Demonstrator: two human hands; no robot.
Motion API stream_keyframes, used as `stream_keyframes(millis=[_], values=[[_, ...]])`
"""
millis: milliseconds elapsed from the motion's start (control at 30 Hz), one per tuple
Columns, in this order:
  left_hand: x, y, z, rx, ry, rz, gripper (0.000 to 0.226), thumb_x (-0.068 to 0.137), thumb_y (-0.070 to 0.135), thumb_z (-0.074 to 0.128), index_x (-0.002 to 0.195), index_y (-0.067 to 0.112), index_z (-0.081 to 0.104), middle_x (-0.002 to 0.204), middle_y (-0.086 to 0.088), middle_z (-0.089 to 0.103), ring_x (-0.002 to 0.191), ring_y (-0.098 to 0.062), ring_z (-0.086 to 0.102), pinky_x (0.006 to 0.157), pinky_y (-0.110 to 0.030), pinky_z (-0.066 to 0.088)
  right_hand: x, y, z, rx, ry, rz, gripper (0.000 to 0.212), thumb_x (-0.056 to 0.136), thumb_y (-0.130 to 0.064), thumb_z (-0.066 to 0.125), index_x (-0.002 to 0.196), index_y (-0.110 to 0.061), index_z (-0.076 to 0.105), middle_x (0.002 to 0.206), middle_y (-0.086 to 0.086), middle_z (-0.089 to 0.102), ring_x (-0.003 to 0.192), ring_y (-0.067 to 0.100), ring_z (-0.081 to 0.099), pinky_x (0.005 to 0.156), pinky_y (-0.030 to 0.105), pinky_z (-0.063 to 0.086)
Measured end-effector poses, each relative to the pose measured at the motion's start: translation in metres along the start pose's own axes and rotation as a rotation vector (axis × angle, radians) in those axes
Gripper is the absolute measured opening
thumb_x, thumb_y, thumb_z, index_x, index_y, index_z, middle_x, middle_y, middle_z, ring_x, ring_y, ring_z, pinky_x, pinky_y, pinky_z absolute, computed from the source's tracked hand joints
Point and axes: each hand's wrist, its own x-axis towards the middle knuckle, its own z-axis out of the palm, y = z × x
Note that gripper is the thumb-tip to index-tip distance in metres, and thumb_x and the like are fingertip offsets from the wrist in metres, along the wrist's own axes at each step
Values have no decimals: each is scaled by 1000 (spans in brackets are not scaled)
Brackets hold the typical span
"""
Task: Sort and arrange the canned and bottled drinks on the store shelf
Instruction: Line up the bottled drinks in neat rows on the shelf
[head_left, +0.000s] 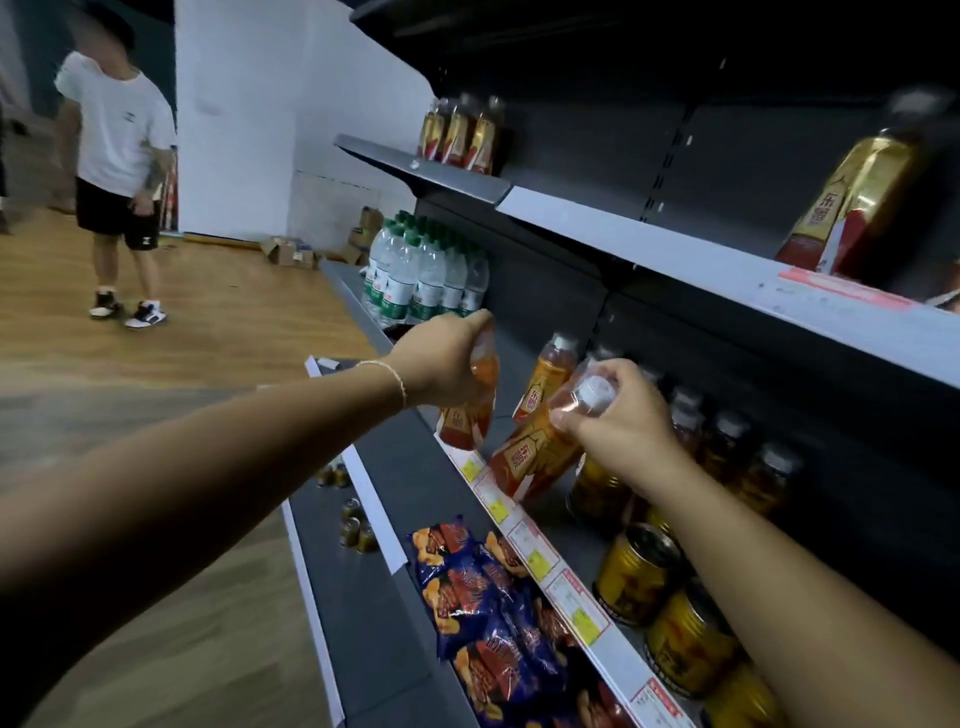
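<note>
The dark shelving unit (727, 156) filled the right half of the frame, and you were working at its middle shelf (613, 618), the one edged with price tags running toward the lower right. That shelf looked only partly sorted: a block of water bottles (421, 270) stood grouped at the upper centre, yellow cans (639, 571) and dark jars (727, 441) sat in a loose row at the right, while 1 tea bottle (550, 374) stood alone between them with bare shelf around it. Above, 3 matching tea bottles (462, 135) were already lined up, and 1 more (857, 202) stood at the upper right. Snack packets (493, 613) lay on the lower tier, at bottom centre. Your left hand (447, 358) was closed around the neck of a tea bottle (467, 410) held over the shelf's front edge; your right hand (618, 410) gripped another bottle (540, 452) by its white cap, tilted, its base near the price strip. I judge both were yet to be set down, so much arranging remained.
</note>
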Motion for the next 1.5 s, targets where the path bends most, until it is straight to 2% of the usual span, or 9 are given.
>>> stream_keyframes(millis=[133,300,433,633,867,1100,1267,1400,1500], values=[[28,-4,29,-56,39,-25,61,72,31,74,124,17,46,97,-12,55,91,-37,58,74,-41,50,33,18,15,-138,72,-46,56,71,-25,87,116,-22,53,106,-1,61,93,20,59,77,27,42],[63,-9,60,-106,-22,-14,68,72,34,73,131,21,42,98,-6,48,92,-33,58,71,-35,46,66,45,28,-168,111,0,68,72,-31,87,130,-23,51,118,6,61,104,24,59,90,31,46],[86,-16,88,-139,-72,-12,71,72,33,68,136,20,39,104,-10,56,95,-32,59,75,-35,49,77,59,39,-170,120,27,73,72,-30,87,135,-24,50,121,5,61,98,16,54,84,25,41],[118,-31,114,-224,-130,26,65,68,36,68,126,25,42,87,3,54,80,-23,54,64,-29,40,83,68,51,-205,209,114,71,71,-30,87,134,-23,54,118,5,65,104,22,60,84,25,41],[150,-50,139,-338,-228,119,73,67,37,78,129,27,40,106,-4,62,93,-24,58,71,-30,43,98,65,68,-306,269,216,71,74,-37,85,136,-22,53,102,3,70,99,25,65,90,37,53],[176,-49,166,-397,-341,235,76,77,37,70,142,39,31,120,-7,53,107,-29,56,80,-28,40,109,74,77,-421,383,350,77,78,-49,78,143,-24,45,127,7,63,116,29,59,94,38,51],[185,-42,173,-400,-372,258,81,75,37,67,146,39,28,119,-8,51,108,-31,57,78,-26,39,107,77,82,-527,403,317,80,80,-55,74,146,-23,43,135,7,58,123,29,54,98,37,46],[182,-48,168,-434,-397,243,81,76,37,71,145,41,28,110,-3,43,108,-32,57,81,-26,41,100,75,90,-477,466,272,78,78,-52,77,144,-22,48,135,8,49,119,26,53,91,25,37],[176,-46,164,-442,-405,238,83,79,34,71,147,40,25,120,-8,45,101,-29,55,80,-27,42,97,69,84,-446,395,299,82,78,-48,80,148,-24,44,133,9,43,121,26,51,95,22,32]])
